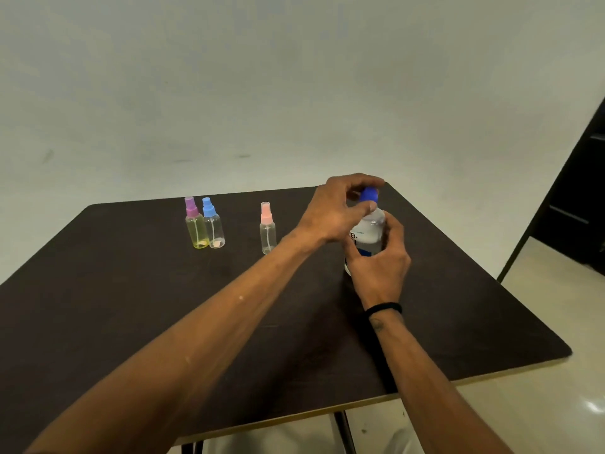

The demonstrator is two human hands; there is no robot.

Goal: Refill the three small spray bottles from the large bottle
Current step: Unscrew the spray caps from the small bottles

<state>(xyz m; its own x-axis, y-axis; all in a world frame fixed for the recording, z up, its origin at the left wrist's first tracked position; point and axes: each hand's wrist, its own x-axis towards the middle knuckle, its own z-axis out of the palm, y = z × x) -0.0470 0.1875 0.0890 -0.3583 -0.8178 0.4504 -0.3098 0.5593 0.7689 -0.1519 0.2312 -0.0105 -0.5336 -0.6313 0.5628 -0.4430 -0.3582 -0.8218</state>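
**Three small bottles standing, one large bottle in both hands**

On the dark table [131, 306], three small spray bottles stand upright. Farthest left is the purple-capped bottle [195, 226], yellowish inside, touching the blue-capped bottle [212, 226] just beside it. The pink-capped bottle [267, 229] stands apart to their right. Further right stands the one large bottle [370, 237], clear with a label. The left hand [334, 208] reaches across, fingers curled round its blue cap [370, 194]. The right hand [381, 263], a black band [383, 308] at its wrist, grips the bottle's body.
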